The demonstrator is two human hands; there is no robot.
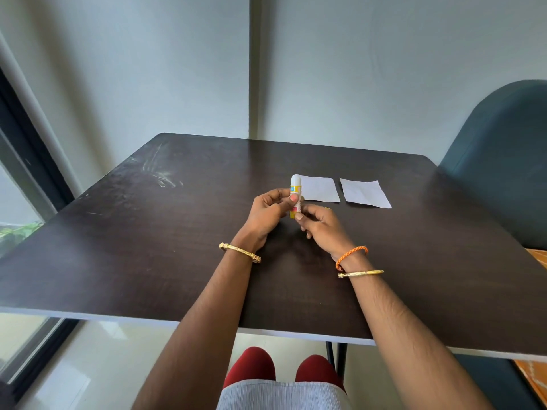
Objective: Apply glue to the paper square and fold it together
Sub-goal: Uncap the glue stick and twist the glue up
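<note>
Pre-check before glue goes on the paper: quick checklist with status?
1. Glue stick held by both hands: ok. Left hand grips the upper body, right hand the base.
2. Cap off: not ok, white cap looks still on.
3. Paper square flat on table: ok.
4. Second paper square apart from the first: ok, lying to its right.
5. Glue extended from the tube: cannot tell.

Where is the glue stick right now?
In the head view, the white-and-yellow glue stick is held upright by both hands, left hand and right hand, above the dark table's centre.
</note>
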